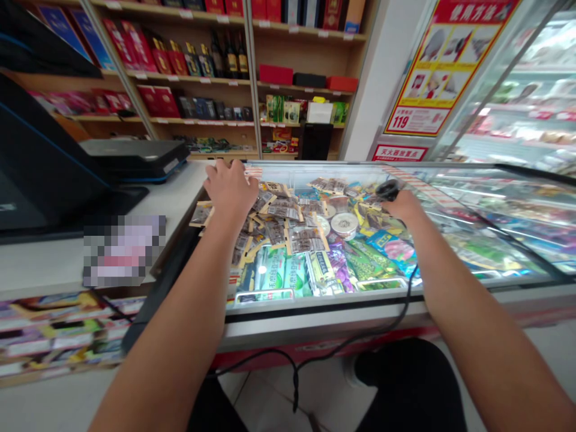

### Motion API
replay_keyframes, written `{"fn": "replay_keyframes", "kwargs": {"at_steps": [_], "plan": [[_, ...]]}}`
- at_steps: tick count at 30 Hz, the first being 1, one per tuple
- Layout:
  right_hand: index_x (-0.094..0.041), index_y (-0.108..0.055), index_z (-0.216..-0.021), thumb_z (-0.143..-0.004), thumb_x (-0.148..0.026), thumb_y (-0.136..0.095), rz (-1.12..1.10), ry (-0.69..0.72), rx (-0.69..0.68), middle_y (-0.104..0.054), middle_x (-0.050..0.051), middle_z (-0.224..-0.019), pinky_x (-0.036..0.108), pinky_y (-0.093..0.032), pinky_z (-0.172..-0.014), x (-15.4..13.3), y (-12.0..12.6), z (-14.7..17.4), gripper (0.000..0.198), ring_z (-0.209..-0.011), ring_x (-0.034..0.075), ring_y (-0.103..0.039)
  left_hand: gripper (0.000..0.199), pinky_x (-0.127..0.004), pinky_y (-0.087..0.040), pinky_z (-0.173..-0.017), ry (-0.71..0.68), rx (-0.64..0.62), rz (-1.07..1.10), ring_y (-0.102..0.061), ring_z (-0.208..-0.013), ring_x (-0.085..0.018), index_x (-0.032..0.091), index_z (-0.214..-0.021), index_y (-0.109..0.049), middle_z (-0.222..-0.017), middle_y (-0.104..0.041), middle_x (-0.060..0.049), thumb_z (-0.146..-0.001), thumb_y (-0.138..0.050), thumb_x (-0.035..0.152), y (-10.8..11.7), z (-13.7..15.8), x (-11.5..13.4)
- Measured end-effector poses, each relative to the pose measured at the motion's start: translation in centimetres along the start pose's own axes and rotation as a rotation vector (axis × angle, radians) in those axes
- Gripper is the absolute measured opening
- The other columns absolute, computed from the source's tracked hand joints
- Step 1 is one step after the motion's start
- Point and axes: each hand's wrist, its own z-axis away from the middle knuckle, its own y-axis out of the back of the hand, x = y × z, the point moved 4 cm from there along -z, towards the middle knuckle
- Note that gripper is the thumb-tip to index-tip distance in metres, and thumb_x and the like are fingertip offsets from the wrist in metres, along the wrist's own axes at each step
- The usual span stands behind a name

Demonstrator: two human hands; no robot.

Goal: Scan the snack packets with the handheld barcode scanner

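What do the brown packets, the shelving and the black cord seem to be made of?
Packets: probably plastic film, glossy-looking, with flat pale edges. Shelving: wood or wood-look board, tan and fairly matte. Cord: likely plastic- or rubber-coated, black, bending in smooth curves.

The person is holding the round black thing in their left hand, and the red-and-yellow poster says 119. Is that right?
Not quite: the head view shows the round black thing in the person's right hand. The red-and-yellow poster does say 119.
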Motion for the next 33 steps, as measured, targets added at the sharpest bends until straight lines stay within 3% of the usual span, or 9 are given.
{"fn": "replay_keyframes", "kwargs": {"at_steps": [3, 6, 14, 18, 20, 23, 27, 30, 33], "plan": [[-0.01, -0.072, -0.092, -0.083, -0.043, -0.072, 0.085, -0.027, -0.017, -0.074, 0.026, -0.1, 0.039, -0.053, -0.075, -0.2, 0.0, 0.2, 0.034, -0.101, 0.039, -0.072, 0.028, -0.059, -0.043, -0.098, -0.059, 0.002, 0.042, -0.045, -0.125, -0.044, 0.024, -0.111, -0.068, -0.126, -0.061, -0.019, -0.087, -0.055, 0.032, -0.1, 0.4, 1.2], [-0.013, -0.07, -0.088, -0.078, -0.053, -0.076, 0.106, -0.038, -0.054, -0.073, 0.027, -0.099, 0.042, -0.053, -0.076, -0.7, -0.2, 0.4, 0.042, -0.102, 0.042, -0.071, 0.025, -0.056, -0.045, -0.095, -0.091, -0.026, 0.069, -0.048, -0.121, -0.042, 0.026, -0.107, -0.069, -0.122, -0.062, -0.017, -0.088, -0.054, 0.032, -0.6, 0.9, 2.1], [-0.013, -0.069, -0.096, -0.075, -0.024, -0.077, 0.01, -0.037, -0.018, -0.074, 0.022, -0.104, 0.039, -0.053, -0.082, -1.3, 0.3, 0.4, 0.025, -0.103, 0.034, -0.07, 0.02, -0.052, -0.042, -0.098, -0.188, -0.051, 0.149, -0.054, -0.118, -0.039, 0.021, -0.099, -0.07, -0.118, -0.066, -0.017, -0.086, -0.055, 0.027, -2.0, 1.7, 3.7], [-0.016, -0.067, -0.09, -0.079, -0.031, -0.074, -0.27, 0.006, 0.018, -0.073, 0.011, -0.085, 0.032, -0.053, -0.068, -2.4, 2.0, 1.0, 0.019, -0.078, 0.024, -0.07, 0.015, -0.044, -0.039, -0.106, -0.278, -0.103, 0.361, -0.064, -0.106, -0.028, 0.02, -0.087, -0.069, -0.101, -0.074, -0.01, -0.084, -0.055, 0.022, -2.7, 1.7, 5.2], [-0.018, -0.064, -0.08, -0.078, -0.037, -0.076, -0.487, 0.071, 0.022, -0.067, 0.005, -0.07, 0.03, -0.05, -0.06, -3.8, 2.6, 1.9, 0.023, -0.065, 0.019, -0.063, 0.013, -0.039, -0.044, -0.1, -0.238, -0.185, 0.53, -0.067, -0.099, -0.025, 0.019, -0.083, -0.069, -0.097, -0.075, -0.008, -0.083, -0.056, 0.021, -3.3, 1.7, 5.8], [-0.019, -0.063, -0.075, -0.071, -0.041, -0.082, -0.707, 0.223, -0.02, -0.063, 0.001, -0.065, 0.029, -0.048, -0.058, -6.8, 2.8, 4.1, 0.028, -0.06, 0.017, -0.058, 0.017, -0.034, -0.05, -0.083, -0.072, -0.385, 0.808, -0.068, -0.089, -0.022, 0.019, -0.082, -0.069, -0.091, -0.076, -0.008, -0.087, -0.057, 0.03, -4.8, 2.2, 6.4], [-0.02, -0.067, -0.081, -0.067, -0.041, -0.086, -0.887, 0.394, -0.226, -0.066, 0.001, -0.071, 0.031, -0.052, -0.06, -10.9, 1.6, 7.2, 0.031, -0.061, 0.016, -0.058, 0.032, -0.027, -0.049, -0.066, 0.12, -0.627, 1.142, -0.067, -0.078, -0.017, 0.02, -0.085, -0.067, -0.086, -0.074, -0.008, -0.091, -0.059, 0.05, -6.6, 3.7, 7.1], [-0.021, -0.068, -0.082, -0.067, -0.04, -0.087, -0.886, 0.479, -0.292, -0.066, 0.001, -0.07, 0.031, -0.051, -0.058, -12.3, 1.0, 8.5, 0.031, -0.061, 0.016, -0.058, 0.029, -0.024, -0.047, -0.06, 0.131, -0.624, 1.201, -0.063, -0.066, -0.014, 0.019, -0.079, -0.065, -0.073, -0.067, -0.005, -0.087, -0.067, 0.047, -7.1, 4.0, 7.2], [-0.021, -0.071, -0.089, -0.073, -0.042, -0.083, -0.905, 0.496, -0.325, -0.067, 0.001, -0.068, 0.03, -0.05, -0.055, -12.4, 1.2, 8.8, 0.029, -0.057, 0.016, -0.058, 0.022, -0.023, -0.046, -0.057, 0.166, -0.509, 1.173, -0.059, -0.061, -0.012, 0.019, -0.08, -0.065, -0.067, -0.062, -0.002, -0.082, -0.072, 0.039, -7.3, 3.2, 6.2]]}}
